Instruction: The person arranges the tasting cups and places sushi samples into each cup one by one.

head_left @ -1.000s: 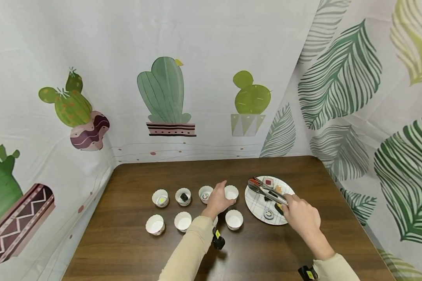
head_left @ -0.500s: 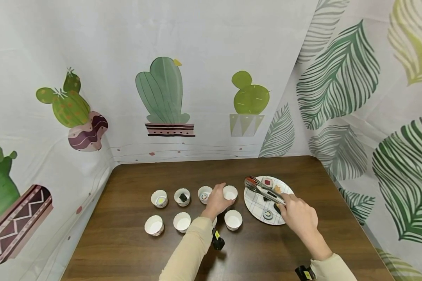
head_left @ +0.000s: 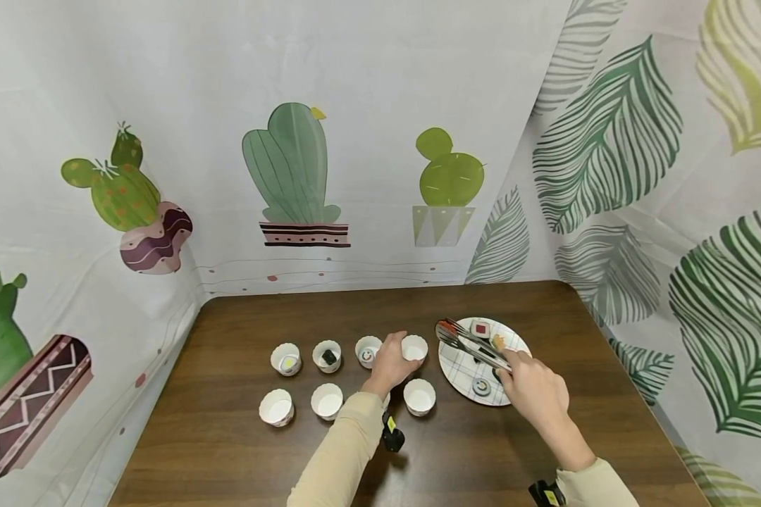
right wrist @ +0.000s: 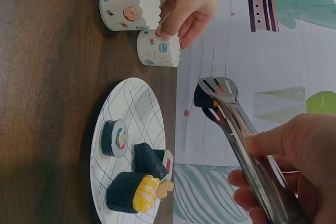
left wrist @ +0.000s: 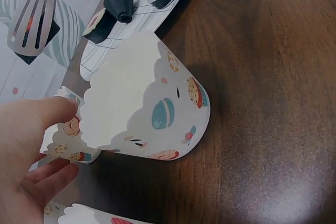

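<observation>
My left hand (head_left: pixel 390 362) holds a white paper baking cup (left wrist: pixel 71 129) at its scalloped rim, thumb on one side and fingers on the other. This is the rightmost cup of the back row. In my right hand (right wrist: pixel 294 166) are metal tongs (right wrist: pixel 236 124) with slotted ends. Pinched between those ends is a dark sushi piece (right wrist: pixel 203 97) with orange-red showing, raised above the left edge of the round checked plate (head_left: pixel 456 377). On the plate are a round sushi roll (right wrist: pixel 115 138), a black onigiri-like piece (right wrist: pixel 149 161) and a corn-topped sushi (right wrist: pixel 131 192).
Two rows of paper cups stand left of the plate. In the back row, one cup (head_left: pixel 286 360) holds a piece with yellow, another a black piece (head_left: pixel 328 356), a third a round roll (head_left: pixel 367 355). A front cup (head_left: pixel 420 397) stands near my left wrist. A printed cloth hangs behind the table.
My right hand has moved slightly left with the tongs and sushi piece, toward the held cup. My left hand stays at the same cup. The head view has shifted a little.
</observation>
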### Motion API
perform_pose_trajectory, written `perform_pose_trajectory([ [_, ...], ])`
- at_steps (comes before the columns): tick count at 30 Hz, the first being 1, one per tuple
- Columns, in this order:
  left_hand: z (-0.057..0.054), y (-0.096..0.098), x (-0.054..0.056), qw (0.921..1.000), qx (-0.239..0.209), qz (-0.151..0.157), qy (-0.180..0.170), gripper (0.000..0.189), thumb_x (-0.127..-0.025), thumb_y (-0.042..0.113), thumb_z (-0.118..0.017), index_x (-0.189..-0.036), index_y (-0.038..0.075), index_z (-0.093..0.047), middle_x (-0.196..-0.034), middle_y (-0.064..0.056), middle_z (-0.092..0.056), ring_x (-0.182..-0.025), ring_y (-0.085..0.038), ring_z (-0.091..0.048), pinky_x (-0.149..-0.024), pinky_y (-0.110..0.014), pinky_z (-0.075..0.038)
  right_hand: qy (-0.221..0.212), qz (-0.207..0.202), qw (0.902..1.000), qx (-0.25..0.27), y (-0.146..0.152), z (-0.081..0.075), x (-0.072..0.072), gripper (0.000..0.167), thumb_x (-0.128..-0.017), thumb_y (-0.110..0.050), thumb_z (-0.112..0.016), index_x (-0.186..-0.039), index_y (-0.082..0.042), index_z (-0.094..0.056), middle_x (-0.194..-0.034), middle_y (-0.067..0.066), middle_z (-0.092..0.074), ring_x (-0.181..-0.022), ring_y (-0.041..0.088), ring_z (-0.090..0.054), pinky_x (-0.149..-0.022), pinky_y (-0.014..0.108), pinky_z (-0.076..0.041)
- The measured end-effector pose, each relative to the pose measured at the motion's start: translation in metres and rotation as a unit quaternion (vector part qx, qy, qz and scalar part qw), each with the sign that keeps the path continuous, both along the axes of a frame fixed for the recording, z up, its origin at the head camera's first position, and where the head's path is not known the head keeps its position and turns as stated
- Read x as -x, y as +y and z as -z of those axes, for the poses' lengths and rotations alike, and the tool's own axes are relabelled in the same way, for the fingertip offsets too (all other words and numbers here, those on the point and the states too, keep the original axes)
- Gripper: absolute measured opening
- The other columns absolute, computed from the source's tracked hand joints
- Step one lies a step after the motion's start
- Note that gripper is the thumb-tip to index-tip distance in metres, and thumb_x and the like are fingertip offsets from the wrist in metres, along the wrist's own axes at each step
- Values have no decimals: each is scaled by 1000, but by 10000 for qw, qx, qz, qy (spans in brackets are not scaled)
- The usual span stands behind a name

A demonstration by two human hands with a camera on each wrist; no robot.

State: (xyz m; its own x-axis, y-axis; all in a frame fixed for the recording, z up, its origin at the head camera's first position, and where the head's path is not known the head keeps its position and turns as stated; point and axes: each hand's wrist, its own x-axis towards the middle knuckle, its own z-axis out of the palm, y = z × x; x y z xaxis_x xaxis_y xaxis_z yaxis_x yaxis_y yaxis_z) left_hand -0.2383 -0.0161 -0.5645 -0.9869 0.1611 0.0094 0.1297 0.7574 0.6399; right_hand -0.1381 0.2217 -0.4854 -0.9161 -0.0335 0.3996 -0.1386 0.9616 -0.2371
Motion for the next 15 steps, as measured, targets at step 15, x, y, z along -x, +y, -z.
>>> perform_pose_trajectory([
  [15,2,-1,1,9997,-16,47,236,61,-70,23,-77,-123,4,-55,-116,-13,-56,-99,-28,-59,-81,-40,-49,-104,-101,9999,-39,-11,1,0,26,-75,-15,-64,-100,-7,-66,-81,8,-65,-61,31,-61,-42,43,-40],
])
